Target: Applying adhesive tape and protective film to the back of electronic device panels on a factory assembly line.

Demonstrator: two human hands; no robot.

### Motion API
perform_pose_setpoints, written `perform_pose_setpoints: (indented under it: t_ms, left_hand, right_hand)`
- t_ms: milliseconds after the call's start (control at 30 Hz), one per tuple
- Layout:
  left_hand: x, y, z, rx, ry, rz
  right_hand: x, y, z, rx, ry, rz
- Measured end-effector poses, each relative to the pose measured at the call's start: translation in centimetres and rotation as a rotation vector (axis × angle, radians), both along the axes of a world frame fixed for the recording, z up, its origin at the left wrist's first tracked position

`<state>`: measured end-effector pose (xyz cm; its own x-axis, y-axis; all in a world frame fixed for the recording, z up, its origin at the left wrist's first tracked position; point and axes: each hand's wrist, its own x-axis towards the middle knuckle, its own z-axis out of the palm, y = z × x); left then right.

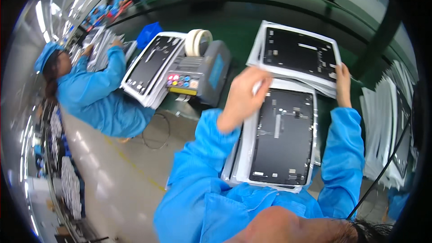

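Note:
My left hand (245, 95) is closed, thumb against fingers, over the corner where two stacks meet. A bit of white shows at its fingertips, too small to name. My right hand (343, 85) grips the right edge of a black flat panel (292, 56) in a white foam sheet, on the far stack. Nearer to me lies a second black panel (288, 146) with small silver and white parts on its face. It rests on white foam sheets (243, 164) close against my body.
Left of me stands a grey tape dispenser (216, 72) with coloured buttons and cream tape rolls (198, 42). Beside it is another panel stack (155, 63) and a blue object (148, 35). A co-worker (96, 90) handles sheets farther left. Upright white sheets (382, 126) stand at right.

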<state>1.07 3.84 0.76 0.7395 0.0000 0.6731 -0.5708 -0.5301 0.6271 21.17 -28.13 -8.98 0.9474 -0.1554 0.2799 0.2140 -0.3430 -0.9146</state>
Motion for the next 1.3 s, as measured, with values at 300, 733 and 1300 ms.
perform_pose_setpoints:
  t_ms: [300,733,1300]
  left_hand:
    - [-12.8,10.6,-2.4,-0.724,0.567,0.61]
    - [-11.8,9.0,-4.3,-1.002,0.462,0.379]
    - [-2.7,-0.3,-6.7,-0.618,0.513,-0.191]
  right_hand:
    - [-1.4,2.0,0.8,0.059,0.023,0.004]
    - [-2.3,1.1,1.9,-0.212,-0.282,-0.244]
    - [-26.4,9.1,2.5,0.413,0.233,0.197]
